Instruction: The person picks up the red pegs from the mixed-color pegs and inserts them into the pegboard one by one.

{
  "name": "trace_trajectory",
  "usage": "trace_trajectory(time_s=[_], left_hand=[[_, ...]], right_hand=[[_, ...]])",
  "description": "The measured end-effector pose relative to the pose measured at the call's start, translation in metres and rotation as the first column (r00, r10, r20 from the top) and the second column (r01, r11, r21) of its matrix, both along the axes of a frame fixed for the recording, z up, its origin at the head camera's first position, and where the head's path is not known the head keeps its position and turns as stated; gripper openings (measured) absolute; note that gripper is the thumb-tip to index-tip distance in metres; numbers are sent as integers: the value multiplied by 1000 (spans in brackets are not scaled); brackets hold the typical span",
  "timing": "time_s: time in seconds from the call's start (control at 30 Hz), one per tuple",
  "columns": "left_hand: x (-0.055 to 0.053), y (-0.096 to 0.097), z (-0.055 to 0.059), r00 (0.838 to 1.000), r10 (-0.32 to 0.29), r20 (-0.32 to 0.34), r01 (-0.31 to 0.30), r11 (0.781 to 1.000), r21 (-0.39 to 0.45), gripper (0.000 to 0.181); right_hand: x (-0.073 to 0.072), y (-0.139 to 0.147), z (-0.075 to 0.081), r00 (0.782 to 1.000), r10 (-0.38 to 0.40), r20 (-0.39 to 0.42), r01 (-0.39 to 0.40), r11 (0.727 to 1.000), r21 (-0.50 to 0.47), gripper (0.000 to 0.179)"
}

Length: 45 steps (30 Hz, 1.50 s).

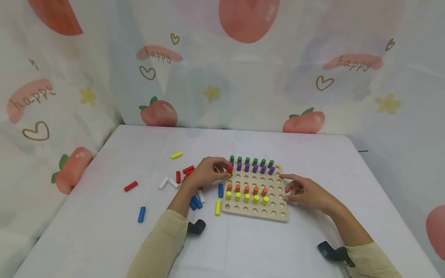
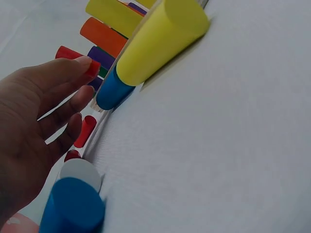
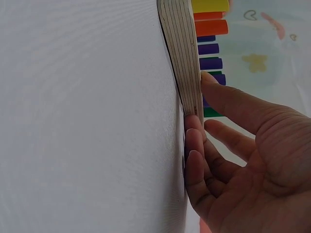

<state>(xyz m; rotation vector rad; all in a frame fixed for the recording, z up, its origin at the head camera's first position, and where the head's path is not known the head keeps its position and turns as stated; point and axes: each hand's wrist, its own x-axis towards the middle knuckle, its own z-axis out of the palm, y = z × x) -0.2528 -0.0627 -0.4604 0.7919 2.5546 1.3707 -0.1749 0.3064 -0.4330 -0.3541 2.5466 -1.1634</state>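
Note:
My left hand [image 1: 209, 172] pinches a red peg [image 1: 230, 169] between thumb and fingertips at the left edge of the wooden pegboard [image 1: 259, 214]. That peg stands nearly upright just in front of the purple row; whether it sits in a hole is hidden. In the left wrist view the red peg [image 2: 68, 53] shows beyond the left fingers. My right hand [image 1: 306, 192] touches the board's right edge with thumb and index fingertips. In the right wrist view its thumb [image 3: 228, 99] lies at the board's top, the other fingers bent beside the edge.
Green pegs [image 1: 255, 161] and purple pegs [image 1: 255, 168] fill rows at the back; orange pegs [image 1: 246, 189] and yellow pegs [image 1: 247, 198] stand in front. Loose pegs lie left, including a blue peg [image 1: 141, 214], a red peg [image 1: 131, 186] and a yellow peg [image 1: 218, 207].

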Motion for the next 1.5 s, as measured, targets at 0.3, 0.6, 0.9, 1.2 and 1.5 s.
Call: trace_trajectory(time_s=[0.3, 0.6, 0.9, 1.2, 1.5], left_hand=[[1, 2, -3, 1000, 11, 15, -10, 1000, -24, 25], [0, 3, -4, 1000, 12, 0, -12, 999, -30, 22], [-1, 5, -5, 1000, 6, -5, -6, 1000, -28, 22], [-1, 5, -6, 999, 39, 14, -38, 999, -36, 20], [1, 5, -5, 999, 26, 28, -25, 998, -54, 19]], right_hand=[[-1, 3, -1, 1000, 12, -13, -12, 1000, 3, 74], [-1, 2, -2, 1000, -3, -6, 3, 1000, 7, 73], [0, 3, -2, 1000, -12, -3, 12, 1000, 3, 74], [-2, 3, -2, 999, -4, -32, 5, 999, 38, 72], [2, 1, -2, 1000, -2, -11, 2, 1000, -9, 74]])
